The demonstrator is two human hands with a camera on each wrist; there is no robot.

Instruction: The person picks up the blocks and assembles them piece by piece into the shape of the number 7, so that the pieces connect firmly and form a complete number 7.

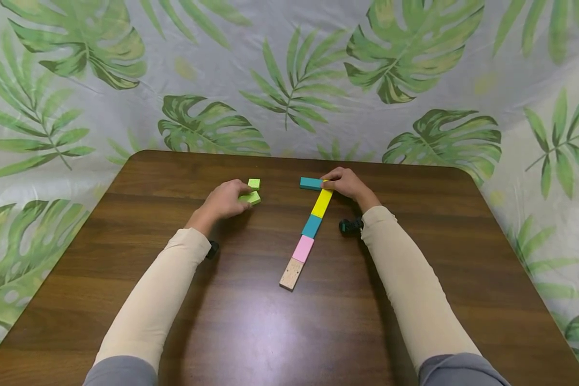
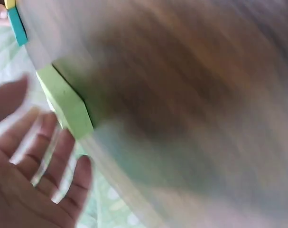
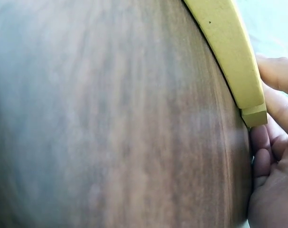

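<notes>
In the head view my left hand is at two light green blocks, the nearer green block by its fingertips and the farther green block just beyond. The left wrist view shows its fingers spread and loosely bent beside green block surface. My right hand pinches the far end of a yellow block, also seen as the yellow block in the right wrist view. Left of those fingers a teal block lies crosswise, its right end partly hidden.
Toward me the row continues with another teal block, a pink block and a bare wooden block. All lie on a dark brown wooden table. Behind its far edge hangs a leaf-patterned cloth.
</notes>
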